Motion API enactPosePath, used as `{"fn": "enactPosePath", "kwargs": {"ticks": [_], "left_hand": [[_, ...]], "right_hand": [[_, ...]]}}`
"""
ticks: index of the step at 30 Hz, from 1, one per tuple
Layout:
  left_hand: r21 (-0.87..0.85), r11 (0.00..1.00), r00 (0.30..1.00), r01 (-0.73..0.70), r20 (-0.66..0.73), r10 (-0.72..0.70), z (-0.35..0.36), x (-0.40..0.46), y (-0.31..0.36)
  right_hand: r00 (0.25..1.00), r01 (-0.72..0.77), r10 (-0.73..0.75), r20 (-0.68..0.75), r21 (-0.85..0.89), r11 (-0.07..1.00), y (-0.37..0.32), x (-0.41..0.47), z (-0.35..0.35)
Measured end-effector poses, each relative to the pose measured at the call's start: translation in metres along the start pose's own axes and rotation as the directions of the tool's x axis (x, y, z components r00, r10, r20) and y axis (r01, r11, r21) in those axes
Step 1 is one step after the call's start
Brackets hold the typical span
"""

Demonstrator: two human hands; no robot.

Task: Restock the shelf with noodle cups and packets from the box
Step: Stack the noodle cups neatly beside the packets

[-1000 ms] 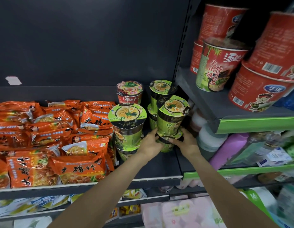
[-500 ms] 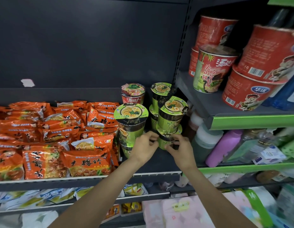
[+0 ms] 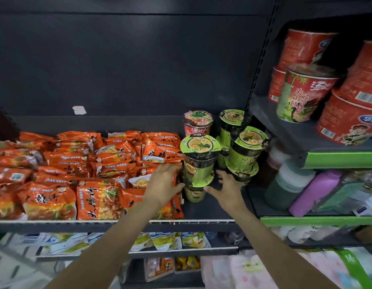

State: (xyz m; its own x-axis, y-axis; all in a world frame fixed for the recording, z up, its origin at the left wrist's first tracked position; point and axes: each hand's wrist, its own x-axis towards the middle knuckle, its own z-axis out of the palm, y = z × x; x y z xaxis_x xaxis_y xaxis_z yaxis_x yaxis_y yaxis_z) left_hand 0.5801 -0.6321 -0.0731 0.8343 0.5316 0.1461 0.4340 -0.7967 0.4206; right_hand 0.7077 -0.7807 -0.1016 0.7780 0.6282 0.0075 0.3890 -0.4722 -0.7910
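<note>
Green noodle cups stand stacked at the right end of the dark shelf [image 3: 212, 213]. The front left stack [image 3: 199, 163] is two cups high, and my hands flank it. My left hand [image 3: 166, 184] touches its left side with fingers spread. My right hand [image 3: 224, 188] curls round its lower part, thumb in front at the seam between the cups. A second green stack [image 3: 246, 151] leans just right of it. Behind stand another green cup [image 3: 231, 122] and a red cup [image 3: 198, 124]. Orange noodle packets [image 3: 97, 170] fill the shelf to the left. The box is out of view.
On the neighbouring unit to the right, large red noodle bowls [image 3: 301, 97] sit on an upper shelf with a green edge. Below them lie bottles [image 3: 314, 190]. More packets [image 3: 160, 240] lie on the shelf under my arms. The back panel above the packets is bare.
Both hands have left the right green stack and moved left to the front left stack. The view has shifted so more orange packets show.
</note>
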Motion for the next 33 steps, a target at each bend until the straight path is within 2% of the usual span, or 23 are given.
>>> {"fn": "enactPosePath", "kwargs": {"ticks": [5,11,20,28,31,33], "left_hand": [[0.238,0.961,0.980,-0.142,0.171,0.102,0.003,0.028,-0.013],[0.234,0.957,0.965,-0.170,0.234,0.114,0.011,0.051,-0.015],[0.252,0.953,0.968,-0.165,0.227,0.107,0.017,0.072,-0.013],[0.128,0.986,0.972,-0.105,0.221,0.075,0.018,0.075,-0.013],[0.007,0.996,0.983,-0.090,0.164,0.088,0.013,0.072,-0.012],[-0.157,0.985,0.989,-0.072,0.120,0.091,0.010,0.071,-0.013]], "right_hand": [[0.999,-0.027,0.025,-0.028,-0.072,0.997,-0.001,0.009,0.023],[0.993,-0.075,0.075,-0.093,0.001,0.997,0.004,0.019,0.031],[0.990,-0.056,0.049,-0.129,-0.055,0.997,0.007,0.044,0.028],[0.992,-0.055,0.047,-0.116,-0.067,0.996,0.005,0.051,0.027],[0.991,-0.030,0.024,-0.135,-0.043,0.999,-0.002,0.043,0.022],[0.983,0.009,-0.004,-0.182,0.031,0.999,-0.007,0.037,0.018]]}}
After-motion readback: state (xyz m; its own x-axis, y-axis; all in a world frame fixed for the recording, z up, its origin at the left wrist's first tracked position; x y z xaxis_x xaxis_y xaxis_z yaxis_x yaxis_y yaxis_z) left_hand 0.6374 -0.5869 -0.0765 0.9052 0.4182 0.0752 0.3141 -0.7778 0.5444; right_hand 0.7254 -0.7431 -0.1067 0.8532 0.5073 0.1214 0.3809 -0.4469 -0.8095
